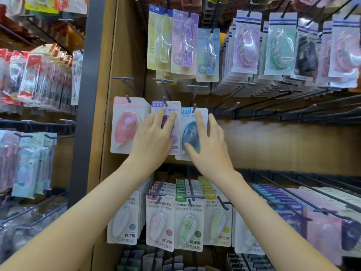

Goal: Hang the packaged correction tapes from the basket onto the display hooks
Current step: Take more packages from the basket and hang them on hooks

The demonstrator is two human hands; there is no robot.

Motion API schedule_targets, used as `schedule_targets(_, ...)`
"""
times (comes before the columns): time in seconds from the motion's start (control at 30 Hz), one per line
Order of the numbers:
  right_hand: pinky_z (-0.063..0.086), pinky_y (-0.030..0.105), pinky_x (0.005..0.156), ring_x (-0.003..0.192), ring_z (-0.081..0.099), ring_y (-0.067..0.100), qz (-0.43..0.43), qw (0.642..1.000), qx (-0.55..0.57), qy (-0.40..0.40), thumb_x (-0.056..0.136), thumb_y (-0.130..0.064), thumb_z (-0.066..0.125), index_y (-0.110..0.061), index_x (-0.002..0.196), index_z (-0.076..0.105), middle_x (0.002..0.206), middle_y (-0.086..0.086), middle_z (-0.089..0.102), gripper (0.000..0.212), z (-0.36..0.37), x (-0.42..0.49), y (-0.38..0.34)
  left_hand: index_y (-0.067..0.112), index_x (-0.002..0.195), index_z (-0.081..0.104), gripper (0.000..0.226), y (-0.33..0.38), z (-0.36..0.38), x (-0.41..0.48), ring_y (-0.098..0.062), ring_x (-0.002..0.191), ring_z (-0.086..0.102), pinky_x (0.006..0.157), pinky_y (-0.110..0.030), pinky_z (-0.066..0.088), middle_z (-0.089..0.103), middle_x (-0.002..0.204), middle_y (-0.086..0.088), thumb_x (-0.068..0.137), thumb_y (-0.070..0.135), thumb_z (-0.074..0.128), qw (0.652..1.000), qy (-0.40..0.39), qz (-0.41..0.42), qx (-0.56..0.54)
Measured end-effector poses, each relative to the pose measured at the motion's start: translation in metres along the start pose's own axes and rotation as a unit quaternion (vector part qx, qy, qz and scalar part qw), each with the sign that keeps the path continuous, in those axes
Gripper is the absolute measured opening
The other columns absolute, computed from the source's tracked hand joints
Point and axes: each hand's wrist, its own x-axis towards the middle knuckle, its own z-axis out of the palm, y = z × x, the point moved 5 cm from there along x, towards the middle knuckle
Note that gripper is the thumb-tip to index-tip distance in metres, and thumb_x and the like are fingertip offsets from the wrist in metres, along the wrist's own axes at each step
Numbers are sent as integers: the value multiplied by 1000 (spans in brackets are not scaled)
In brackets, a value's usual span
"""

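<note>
Three packaged correction tapes hang side by side on hooks in the middle row: a pink one (125, 126), a purple one (169, 112) and a blue one (190, 130). My left hand (154, 137) lies flat with straight fingers on the purple pack. My right hand (210, 141) presses with spread fingers on the blue pack, thumb under its lower edge. Each pack sits on its own dark hook (193, 108). The basket is out of view.
To the right of the blue pack, several bare hooks (273, 106) stick out from the wooden back panel. Full rows of packaged tapes hang above (183, 42) and below (187, 222). A grey post (86, 94) separates a neighbouring rack on the left.
</note>
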Motion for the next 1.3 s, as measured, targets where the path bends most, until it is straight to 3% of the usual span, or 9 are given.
schedule_targets(0.07,13,40,117,145,3,25,-37,999,-19,15,94,-38,54,-27,153,-2,159,11,3,82,1,-9,-9,0,129,54,62,3,-5,-13,-41,100,58,79,-45,50,56,124,-27,74,17,77,999,37,1,4)
schedule_targets(0.2,22,42,114,141,23,31,-114,987,80,82,88,-21,58,-15,152,24,151,19,29,73,15,-48,-55,1,133,52,49,0,-24,-85,-37,113,48,98,-40,37,52,130,-26,87,18,54,995,81,-27,-59)
schedule_targets(0.37,34,35,107,134,39,26,-192,958,212,37,90,-16,56,-12,147,35,143,14,43,61,64,-135,-143,-1,127,53,47,-31,-53,-236,-25,115,45,105,-17,22,56,123,-17,87,24,48,984,-64,-132,-97)
schedule_targets(0.5,39,36,104,130,42,25,-190,929,298,-111,91,-18,53,-9,144,39,139,12,48,55,143,-218,-212,2,125,52,47,-64,-68,-380,-25,111,50,98,-26,34,56,121,-14,85,27,47,948,-220,-213,-83)
schedule_targets(0.67,40,40,105,128,44,27,-188,878,319,-304,93,-20,51,-7,144,39,137,12,49,54,267,-342,-295,1,118,55,47,-117,-80,-565,-33,95,58,80,-36,49,58,111,-16,80,28,46,861,-387,-327,-42)
schedule_targets(0.87,45,36,85,97,65,33,-159,815,259,-493,80,-27,41,0,117,61,108,18,65,50,404,-549,-352,10,107,49,40,-129,-96,-798,-32,72,66,52,-30,51,64,99,-15,68,16,51,744,-486,-458,-29)
schedule_targets(0.93,40,33,87,97,66,30,-142,788,255,-543,78,-27,41,-1,117,62,108,15,66,51,440,-624,-353,9,109,49,41,-112,-93,-875,-33,72,65,53,-29,50,64,99,-15,69,18,44,710,-524,-470,-27)
schedule_targets(1.2,43,41,98,115,54,35,-81,657,196,-723,82,-38,33,-5,138,48,129,15,57,66,566,-922,-282,12,113,41,62,-15,-34,-1168,-40,78,61,57,-43,55,57,100,-19,60,1,71,522,-600,-605,-35)
schedule_targets(1.3,36,40,103,120,48,35,-88,619,174,-761,86,-20,51,-7,142,41,131,16,53,59,618,-1000,-257,12,127,40,71,3,4,-1251,-43,92,58,67,-46,53,53,112,-23,63,2,69,491,-615,-616,-21)
